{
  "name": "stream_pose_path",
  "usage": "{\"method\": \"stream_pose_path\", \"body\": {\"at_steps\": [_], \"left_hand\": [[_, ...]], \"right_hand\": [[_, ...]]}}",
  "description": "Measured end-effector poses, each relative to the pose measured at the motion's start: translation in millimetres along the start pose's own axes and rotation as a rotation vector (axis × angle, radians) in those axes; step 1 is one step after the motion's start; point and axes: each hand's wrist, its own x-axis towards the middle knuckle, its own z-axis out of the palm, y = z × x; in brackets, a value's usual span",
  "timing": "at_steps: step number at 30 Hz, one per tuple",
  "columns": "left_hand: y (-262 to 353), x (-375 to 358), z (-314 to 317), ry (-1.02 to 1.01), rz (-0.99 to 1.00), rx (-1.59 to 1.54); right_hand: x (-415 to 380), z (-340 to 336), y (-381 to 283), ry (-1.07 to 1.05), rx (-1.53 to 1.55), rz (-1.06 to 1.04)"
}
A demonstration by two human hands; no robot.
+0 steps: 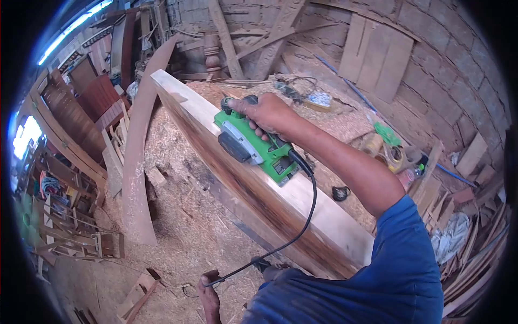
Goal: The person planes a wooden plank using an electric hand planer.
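"Gripping the handle of a green planer [240, 139], the right hand [270, 114] curls its fingers round it; the tool sits on the pale top of a long wooden beam [335, 218]."

"And the left hand [209, 296]?"

"Low in view, its fingers and thumb pinch the black cord [286, 244]."

"How would the planer handle?"

"Probably hefty, stiff and hard-shelled, with the top handle the surest hold; the cord looks bendy."

"Any containers?"

"Beyond the beam, a small yellowish box [317, 107] holds something blue and white, too small to make out."
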Motion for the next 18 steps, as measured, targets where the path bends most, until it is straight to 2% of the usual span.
{"method": "stream_pose_path", "body": {"at_steps": [9, 18], "left_hand": [[-13, 120, -18, 0.112, -0.010, -0.075], [-20, 223, -15, 0.026, 0.008, -0.009]], "right_hand": [[143, 50, -24, -0.025, 0.004, -0.046], [259, 93, -57, -0.032, 0.006, -0.032]]}}
